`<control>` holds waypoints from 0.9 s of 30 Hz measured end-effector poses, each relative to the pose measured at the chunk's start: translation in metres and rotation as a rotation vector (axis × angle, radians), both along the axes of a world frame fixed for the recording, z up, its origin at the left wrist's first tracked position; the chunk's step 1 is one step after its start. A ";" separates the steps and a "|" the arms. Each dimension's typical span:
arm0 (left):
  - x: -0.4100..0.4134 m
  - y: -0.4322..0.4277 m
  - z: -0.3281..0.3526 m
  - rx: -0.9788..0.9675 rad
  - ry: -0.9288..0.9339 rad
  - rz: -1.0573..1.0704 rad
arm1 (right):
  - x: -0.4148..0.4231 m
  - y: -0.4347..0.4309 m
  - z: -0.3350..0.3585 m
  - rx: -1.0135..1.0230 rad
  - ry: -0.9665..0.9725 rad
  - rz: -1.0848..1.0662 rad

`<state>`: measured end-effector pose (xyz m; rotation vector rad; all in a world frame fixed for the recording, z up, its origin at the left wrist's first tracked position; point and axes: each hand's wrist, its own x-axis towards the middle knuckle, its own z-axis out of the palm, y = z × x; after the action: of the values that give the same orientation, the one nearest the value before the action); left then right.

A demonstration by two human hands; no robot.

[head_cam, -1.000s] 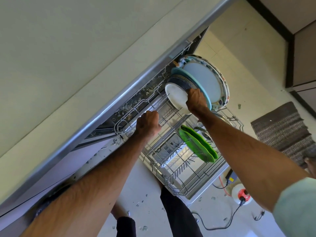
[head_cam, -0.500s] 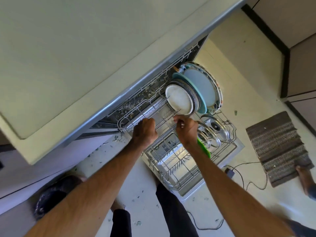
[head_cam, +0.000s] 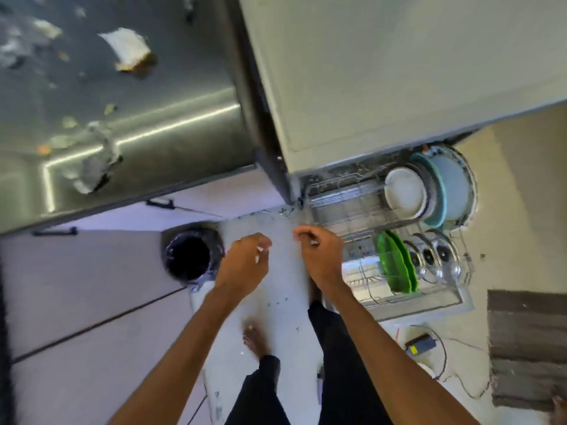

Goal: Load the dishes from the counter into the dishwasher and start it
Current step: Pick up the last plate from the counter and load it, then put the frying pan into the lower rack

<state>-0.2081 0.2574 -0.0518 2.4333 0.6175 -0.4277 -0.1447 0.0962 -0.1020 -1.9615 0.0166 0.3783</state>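
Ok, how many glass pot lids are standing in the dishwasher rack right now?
3, upright in a row in the rack, right of the green plates: nearest lid, middle lid, outermost lid. Blur may hide another.

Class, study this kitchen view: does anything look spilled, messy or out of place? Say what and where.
Food scraps lie strewn across the steel sink, upper left. Dark crumbs speckle the floor by the dishwasher rack. A loose adapter and cable trail on the floor beside it.
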 end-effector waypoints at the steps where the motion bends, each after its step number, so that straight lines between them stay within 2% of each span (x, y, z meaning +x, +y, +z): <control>1: -0.019 0.017 0.017 0.019 -0.035 0.063 | -0.008 0.016 0.016 0.020 -0.010 0.046; 9: -0.191 0.124 0.135 0.167 -0.255 0.440 | -0.102 0.155 0.131 0.119 -0.137 0.472; 17: -0.383 0.168 0.201 0.241 -0.385 0.885 | -0.278 0.280 0.215 0.167 -0.203 0.843; 25: -0.539 0.188 0.219 0.368 -0.265 1.335 | -0.424 0.348 0.242 0.063 -0.229 1.096; 27: -0.562 0.199 0.217 0.334 -0.223 1.440 | -0.444 0.358 0.239 0.009 -0.221 1.134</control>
<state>-0.7702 0.4562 0.1650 1.6144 2.1266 0.5635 -0.5890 0.4542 0.1369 -1.8192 -1.2653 0.8643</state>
